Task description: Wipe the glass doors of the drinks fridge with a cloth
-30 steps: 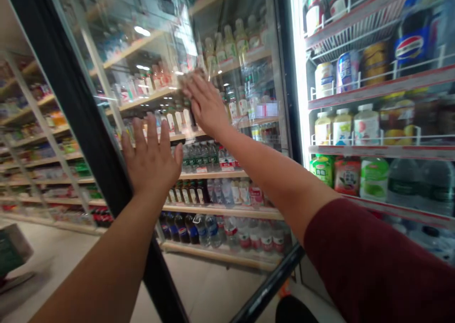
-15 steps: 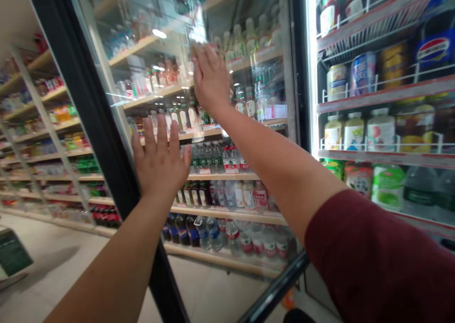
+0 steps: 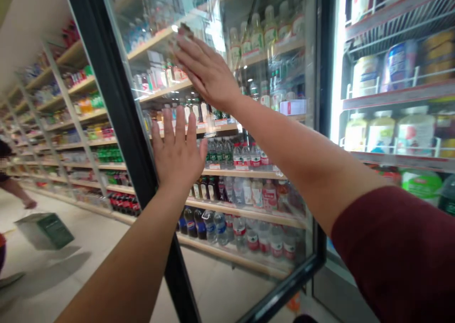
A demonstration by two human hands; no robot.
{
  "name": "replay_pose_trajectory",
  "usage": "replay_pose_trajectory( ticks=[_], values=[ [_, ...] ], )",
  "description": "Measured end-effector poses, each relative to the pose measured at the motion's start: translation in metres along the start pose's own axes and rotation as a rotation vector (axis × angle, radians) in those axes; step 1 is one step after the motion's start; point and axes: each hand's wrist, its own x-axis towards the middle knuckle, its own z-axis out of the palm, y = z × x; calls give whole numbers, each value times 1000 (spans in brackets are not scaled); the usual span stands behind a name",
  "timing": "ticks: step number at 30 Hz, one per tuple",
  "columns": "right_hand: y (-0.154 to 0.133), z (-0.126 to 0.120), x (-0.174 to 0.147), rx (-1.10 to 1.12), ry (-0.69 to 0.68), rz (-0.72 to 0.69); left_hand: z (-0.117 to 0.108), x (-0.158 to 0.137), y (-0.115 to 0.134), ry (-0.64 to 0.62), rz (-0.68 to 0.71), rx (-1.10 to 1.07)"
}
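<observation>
A glass door [image 3: 227, 285] with a black frame [image 3: 117, 100] stands swung out in front of me. My left hand [image 3: 179, 155] lies flat against the glass near its left edge, fingers spread. Higher up, my right hand [image 3: 209, 72] is stretched out over the pane, fingers straight and close together, pointing up and left. At its fingertips shows a dark, brownish patch; whether this is a reflection or a thing, I cannot tell. Neither palm is visible.
On the right, a lit cooler [image 3: 398, 100] holds cans and bottles on wire racks. Through the glass, wooden shelves [image 3: 245, 211] carry several rows of bottles. Long shelves [image 3: 81, 138] run off to the left. A person carries a green-and-grey box-shaped bag [image 3: 44, 230] at far left.
My right hand has slid left and slightly up across the glass, tilting further left. The view has turned left; the person and more of the bag have come into sight. My left hand stays on the pane.
</observation>
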Motion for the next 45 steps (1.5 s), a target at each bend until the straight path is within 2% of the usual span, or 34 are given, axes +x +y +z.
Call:
replay_pose_trajectory(
  ticks=[1,2,4,5,6,7,10,11,12,13,15,16,17,18,21,22,23,26,27,28,29,31,32,33,34,37,38,39,40,42,43,44,45],
  values=[
    [0,-1,1,-6,9,28,0,0,0,7,2,-1],
    [2,-2,3,-13,38,135,0,0,1,12,5,5],
    [8,-4,8,-19,119,471,1,0,1,13,8,27],
    [10,-5,11,-21,143,604,1,0,2,11,8,36],
    [10,-6,13,-27,143,667,0,0,3,8,7,39],
    [9,-8,13,-37,120,651,0,1,3,6,5,36],
    [-3,-15,13,-74,-22,348,0,1,5,1,0,4],
    [-6,-18,14,-80,-54,294,0,1,5,1,-2,-7],
    [-9,-20,15,-82,-72,314,0,2,5,0,-6,-16],
    [-12,-21,18,-84,-77,397,0,2,5,-3,-11,-20],
    [-15,-19,23,-92,-52,652,-1,2,5,-8,-18,-17],
    [-16,-17,25,-90,-35,708,-1,2,5,-11,-20,-13],
    [-17,-13,26,-82,-27,691,-1,2,5,-11,-22,-11],
    [-18,-9,26,-66,-34,593,-1,2,5,-10,-22,-13],
    [-15,-1,24,12,-91,185,-1,2,6,-3,-19,-25],
    [-13,-1,24,31,-93,160,-1,2,6,-3,-17,-21],
    [-10,-2,25,40,-75,230,-2,2,7,-5,-17,-13],
    [-7,-11,32,-7,40,711,-2,2,7,-16,-16,11],
    [-8,-14,33,-34,55,780,-2,2,7,-19,-15,13],
    [-10,-16,33,-66,42,755,-2,2,7,-20,-13,11],
    [-13,-17,33,-99,-3,636,-3,2,7,-21,-12,7],
    [-16,-20,29,-146,-145,287,-3,2,7,-20,-12,-9],
    [-15,-21,27,-157,-199,167,-3,2,6,-17,-13,-23],
    [-11,-23,25,-161,-220,143,-3,2,6,-14,-16,-40],
    [-7,-26,23,-154,-197,221,-3,2,6,-11,-20,-59],
    [10,-33,15,-124,-1,723,-4,2,6,-6,-32,-107],
    [14,-35,11,-125,36,810,-4,2,7,-7,-34,-116],
    [16,-36,7,-133,33,794,-5,2,7,-10,-35,-121],
    [17,-37,4,-144,-11,675,-5,2,7,-12,-37,-124],
    [17,-37,-2,-146,-144,318,-5,2,7,-21,-44,-129],
    [17,-36,-3,-137,-184,199,-5,2,7,-27,-47,-131],
    [17,-34,-3,-121,-187,172,-5,3,7,-33,-50,-129],
    [17,-32,-1,-106,-145,255,-5,3,7,-38,-52,-124]
  ],
)
